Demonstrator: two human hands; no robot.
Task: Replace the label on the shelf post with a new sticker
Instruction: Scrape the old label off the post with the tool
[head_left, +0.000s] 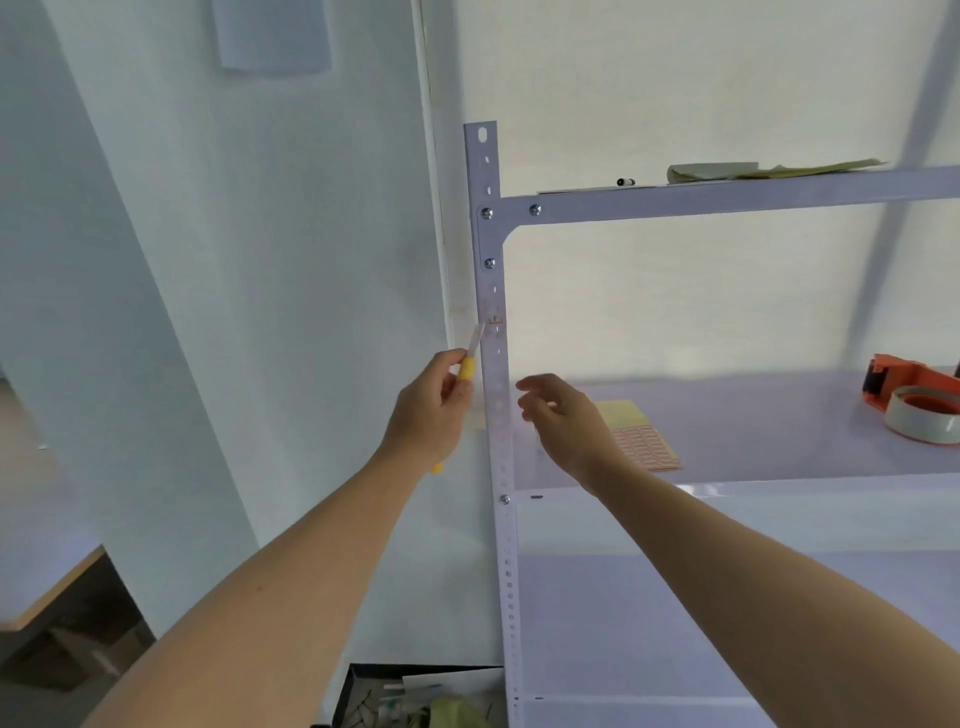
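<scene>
one old label (494, 318): a small worn patch with orange traces, stuck on the front face of the shelf post, below the upper bolts and above the middle shelf.
shelf post (500, 447): upright pale grey angle steel with a row of punched holes; bolted to the top shelf beam; stands just beside the white wall corner.
utility knife (469, 366): yellow handle, pale blade extended up and to the right; blade tip sits at the left edge of the old label, touching or very near it; the blur does not allow a finer reading.
left hand (431, 410): fingers and thumb curled round the knife handle, left of the post; handle end shows below the wrist.
right hand (566, 415): right of the post, near it but not touching; fingers loosely curved, holding nothing visible; somewhat blurred.
sticker sheet (644, 441): yellow backing with rows of orange-printed stickers; lies flat on the middle shelf, partly hidden behind the right hand.
middle shelf (753, 426): pale grey board carrying the sticker sheet and the tape dispenser.
tape dispenser (914, 400): orange, loaded with a roll of tape, at the far right of the middle shelf, well apart from the sheet.
top shelf beam (727, 195): a black-capped marker (626, 182) and folded papers (753, 169) lie above it.
box (415, 696): dark, on the floor left of the post base, holding mixed small items.
</scene>
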